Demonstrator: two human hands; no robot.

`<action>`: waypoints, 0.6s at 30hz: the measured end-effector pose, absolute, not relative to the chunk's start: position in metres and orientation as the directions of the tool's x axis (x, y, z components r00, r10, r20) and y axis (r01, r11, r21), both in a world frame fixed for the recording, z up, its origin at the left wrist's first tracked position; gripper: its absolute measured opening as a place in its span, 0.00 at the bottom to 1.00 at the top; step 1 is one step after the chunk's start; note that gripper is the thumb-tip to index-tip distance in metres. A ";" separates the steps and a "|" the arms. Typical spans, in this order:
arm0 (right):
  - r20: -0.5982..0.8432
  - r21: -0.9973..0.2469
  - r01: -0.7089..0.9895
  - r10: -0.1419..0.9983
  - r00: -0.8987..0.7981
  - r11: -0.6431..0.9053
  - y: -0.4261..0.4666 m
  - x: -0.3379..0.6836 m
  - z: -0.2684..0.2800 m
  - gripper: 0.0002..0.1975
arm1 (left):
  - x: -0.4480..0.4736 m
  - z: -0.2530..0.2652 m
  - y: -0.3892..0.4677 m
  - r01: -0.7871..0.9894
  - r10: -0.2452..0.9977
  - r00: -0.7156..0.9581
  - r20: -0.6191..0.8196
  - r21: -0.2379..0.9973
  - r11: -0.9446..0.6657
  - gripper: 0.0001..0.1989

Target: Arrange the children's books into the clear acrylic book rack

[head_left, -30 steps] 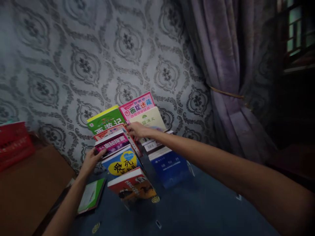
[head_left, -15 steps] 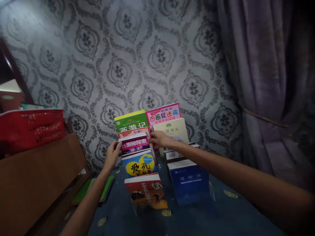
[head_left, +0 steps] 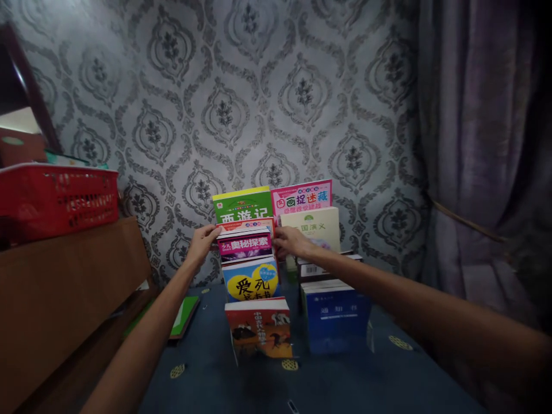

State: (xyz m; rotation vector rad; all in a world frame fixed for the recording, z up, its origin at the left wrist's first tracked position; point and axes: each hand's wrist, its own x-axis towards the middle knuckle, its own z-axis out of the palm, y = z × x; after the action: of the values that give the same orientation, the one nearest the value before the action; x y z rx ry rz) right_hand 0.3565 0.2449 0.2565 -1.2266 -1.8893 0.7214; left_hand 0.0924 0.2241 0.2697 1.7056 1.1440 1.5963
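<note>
Two rows of upright books stand on the table. In the left row, my left hand (head_left: pixel 202 246) is closed at the left edge of a purple-banded book (head_left: pixel 245 246) and the orange-topped book (head_left: pixel 252 224) right behind it. My right hand (head_left: pixel 294 241) has its fingers curled at the right edge of the same books; its fingertips are partly hidden. A green book (head_left: pixel 244 208) stands behind them. In front are a blue-and-yellow book (head_left: pixel 252 280) and a red-brown book (head_left: pixel 260 329).
The right row holds a pink book (head_left: pixel 304 196), a cream book (head_left: pixel 325 224) and a blue book (head_left: pixel 336 322), with a clear stand edge showing. At left, a red basket (head_left: pixel 77 198) rests on a cardboard box (head_left: pixel 69 293). A green book (head_left: pixel 185 317) lies flat beside it.
My left hand has moved up along the left edge of the books. My right hand stays at their right edge. The camera view has shifted slightly.
</note>
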 end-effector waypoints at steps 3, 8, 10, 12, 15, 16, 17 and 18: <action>0.289 -0.771 0.508 0.921 -0.260 0.385 0.246 0.356 0.256 0.06 | 0.096 0.264 0.226 0.192 0.839 -0.096 0.535 0.837 -0.512 0.24; 0.282 -0.790 0.474 0.917 -0.283 0.389 0.251 0.359 0.253 0.09 | 0.102 0.258 0.235 0.187 0.784 -0.143 0.604 0.795 -0.577 0.22; 0.283 -0.806 0.443 0.913 -0.295 0.393 0.252 0.361 0.251 0.09 | 0.103 0.256 0.239 0.208 0.744 -0.161 0.648 0.759 -0.617 0.20; 0.286 -0.820 0.416 0.912 -0.295 0.392 0.252 0.361 0.250 0.09 | 0.103 0.254 0.241 0.210 0.724 -0.163 0.670 0.741 -0.638 0.19; 0.285 -0.817 0.427 0.914 -0.287 0.389 0.251 0.362 0.248 0.09 | 0.102 0.251 0.239 0.142 0.749 -0.150 0.645 0.764 -0.629 0.20; 0.286 -0.810 0.437 0.914 -0.289 0.392 0.251 0.362 0.248 0.08 | 0.101 0.250 0.237 0.115 0.761 -0.156 0.629 0.777 -0.619 0.21; 0.292 -0.801 0.447 0.912 -0.289 0.398 0.250 0.361 0.248 0.08 | 0.100 0.249 0.235 0.093 0.769 -0.171 0.616 0.787 -0.610 0.22; 0.301 -0.790 0.457 0.908 -0.291 0.408 0.249 0.361 0.249 0.08 | 0.100 0.247 0.232 0.079 0.771 -0.194 0.607 0.793 -0.605 0.23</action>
State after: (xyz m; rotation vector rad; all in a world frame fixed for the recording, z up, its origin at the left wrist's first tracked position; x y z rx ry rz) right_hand 0.3610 0.2487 0.2487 -1.1656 -1.9060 0.7540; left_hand 0.0998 0.2318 0.2468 1.5812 0.9915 1.8503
